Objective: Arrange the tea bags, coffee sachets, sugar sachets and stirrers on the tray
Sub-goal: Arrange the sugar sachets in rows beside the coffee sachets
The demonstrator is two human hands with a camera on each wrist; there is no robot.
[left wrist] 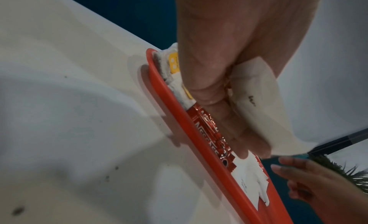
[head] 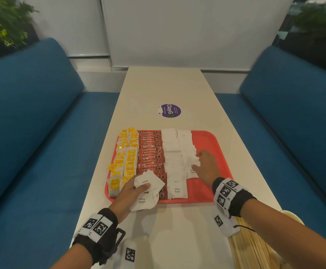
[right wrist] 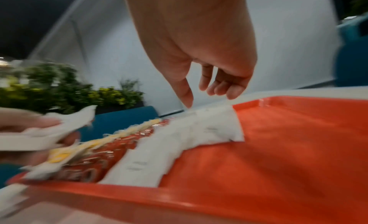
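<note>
A red tray (head: 219,144) lies on the white table. On it run columns of yellow tea bags (head: 126,152), red coffee sachets (head: 151,152) and white sugar sachets (head: 172,158). My left hand (head: 137,188) grips a bunch of white sugar sachets (head: 148,188) over the tray's near left corner; the left wrist view shows that bunch (left wrist: 256,104) held in curled fingers above the tray rim (left wrist: 179,107). My right hand (head: 206,166) hovers with relaxed fingers (right wrist: 223,85) over the rightmost sugar column (right wrist: 209,129), holding nothing. Wooden stirrers (head: 253,249) lie near the table's front right.
Blue sofas (head: 32,133) flank the narrow table. A purple round sticker (head: 171,110) sits on the table beyond the tray. The tray's right part (right wrist: 298,140) is bare red. Plants (head: 3,22) stand behind the sofas.
</note>
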